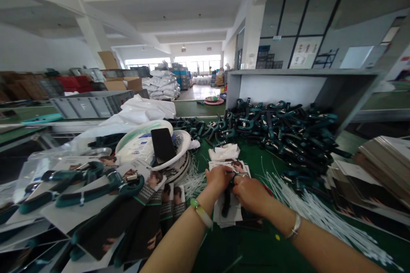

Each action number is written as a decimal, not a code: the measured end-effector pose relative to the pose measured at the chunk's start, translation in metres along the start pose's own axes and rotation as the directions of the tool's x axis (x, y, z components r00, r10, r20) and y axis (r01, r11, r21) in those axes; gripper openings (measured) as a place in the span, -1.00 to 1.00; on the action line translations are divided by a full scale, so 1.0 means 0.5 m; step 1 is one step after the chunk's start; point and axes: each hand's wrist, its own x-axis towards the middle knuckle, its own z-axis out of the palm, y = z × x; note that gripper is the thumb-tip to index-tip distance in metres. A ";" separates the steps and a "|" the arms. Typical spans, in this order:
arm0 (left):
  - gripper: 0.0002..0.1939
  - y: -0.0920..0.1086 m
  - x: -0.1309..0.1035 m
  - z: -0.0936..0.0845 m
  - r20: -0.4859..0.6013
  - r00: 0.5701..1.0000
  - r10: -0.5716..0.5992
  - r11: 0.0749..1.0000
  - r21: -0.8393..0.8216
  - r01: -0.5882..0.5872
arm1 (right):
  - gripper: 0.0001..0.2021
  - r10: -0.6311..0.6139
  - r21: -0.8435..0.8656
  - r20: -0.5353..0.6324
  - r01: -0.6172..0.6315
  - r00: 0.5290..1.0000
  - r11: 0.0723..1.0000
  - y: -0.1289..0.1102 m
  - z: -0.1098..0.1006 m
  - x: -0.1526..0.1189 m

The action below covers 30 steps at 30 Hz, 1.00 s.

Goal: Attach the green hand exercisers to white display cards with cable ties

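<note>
My left hand, with a green bangle at the wrist, is closed at the head of a pair of dark-handled pliers. The pliers lie on a stack of printed cards in front of me. My right hand, wearing a silver bracelet, meets the left at the pliers' upper end with its fingers pinched together. What the right fingers hold is hidden. A crumpled white wrapper sits just beyond the cards. White zip ties fan out to the right of my right hand.
A big heap of green pliers spills from a grey open-fronted box. Pliers attached to cards pile up at left. A black phone rests on white bowls. Card stacks stand at right; a grey crate is behind.
</note>
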 end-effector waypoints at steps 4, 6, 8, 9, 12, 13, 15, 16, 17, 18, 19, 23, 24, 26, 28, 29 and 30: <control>-0.81 -0.007 -0.008 0.012 -0.025 0.997 0.071 0.997 -0.033 -0.072 | -0.79 0.076 0.257 -0.139 -0.038 0.987 0.966 0.022 0.036 0.005; -0.82 -0.011 -0.016 0.012 -0.022 0.991 0.133 0.990 -0.052 -0.134 | -0.83 0.161 0.442 -0.235 -0.043 0.959 0.896 0.028 0.061 0.006; -0.83 -0.014 -0.023 0.014 -0.021 0.984 0.177 0.982 -0.066 -0.178 | -0.85 0.275 0.596 -0.312 -0.038 0.909 0.802 0.028 0.087 0.007; -0.83 -0.016 -0.026 0.015 -0.028 0.980 0.198 0.977 -0.077 -0.199 | -0.84 0.339 0.659 -0.332 -0.040 0.880 0.751 0.026 0.098 0.007; -0.84 -0.023 -0.032 0.021 -0.082 0.961 0.264 0.954 -0.126 -0.273 | -0.77 0.481 0.788 -0.322 -0.051 0.816 0.613 0.020 0.123 0.008; -0.83 -0.025 -0.034 0.023 -0.100 0.954 0.282 0.946 -0.137 -0.294 | -0.76 0.500 0.810 -0.317 -0.045 0.806 0.585 0.019 0.127 0.007; -0.82 -0.028 -0.037 0.025 -0.109 0.945 0.308 0.938 -0.129 -0.321 | -0.74 0.513 0.831 -0.322 -0.021 0.796 0.555 0.017 0.131 0.006; -0.81 -0.029 -0.039 0.026 -0.102 0.942 0.319 0.937 -0.115 -0.330 | -0.74 0.516 0.837 -0.325 -0.013 0.792 0.547 0.016 0.131 0.006; -0.79 -0.030 -0.040 0.027 -0.092 0.940 0.329 0.936 -0.100 -0.337 | -0.74 0.519 0.842 -0.324 -0.009 0.791 0.540 0.016 0.130 0.005; -0.77 -0.031 -0.040 0.027 -0.084 0.939 0.335 0.936 -0.087 -0.341 | -0.73 0.523 0.848 -0.319 -0.009 0.790 0.530 0.015 0.130 0.005; -0.76 -0.032 -0.041 0.027 -0.080 0.939 0.336 0.936 -0.080 -0.342 | -0.73 0.527 0.854 -0.310 -0.012 0.791 0.520 0.015 0.130 0.006; -0.76 -0.036 -0.042 0.030 -0.091 0.942 0.323 0.941 -0.080 -0.330 | -0.71 0.541 0.874 -0.280 -0.023 0.793 0.486 0.013 0.132 0.006; -0.76 -0.036 -0.042 0.030 -0.095 0.942 0.322 0.941 -0.079 -0.329 | -0.71 0.542 0.877 -0.277 -0.022 0.793 0.481 0.013 0.132 0.005; -0.77 -0.037 -0.043 0.032 -0.094 0.943 0.319 0.942 -0.078 -0.327 | -0.71 0.542 0.882 -0.273 -0.019 0.795 0.471 0.013 0.133 0.005; -0.75 -0.037 -0.043 0.032 -0.082 0.946 0.315 0.943 -0.081 -0.321 | -0.71 0.538 0.888 -0.263 -0.017 0.800 0.459 0.014 0.132 0.006; -0.74 -0.036 -0.044 0.032 -0.076 0.947 0.312 0.944 -0.086 -0.318 | -0.71 0.535 0.892 -0.255 -0.018 0.806 0.452 0.015 0.131 0.007; -0.73 -0.036 -0.045 0.032 -0.072 0.949 0.308 0.945 -0.092 -0.313 | -0.72 0.530 0.896 -0.245 -0.020 0.812 0.444 0.015 0.130 0.008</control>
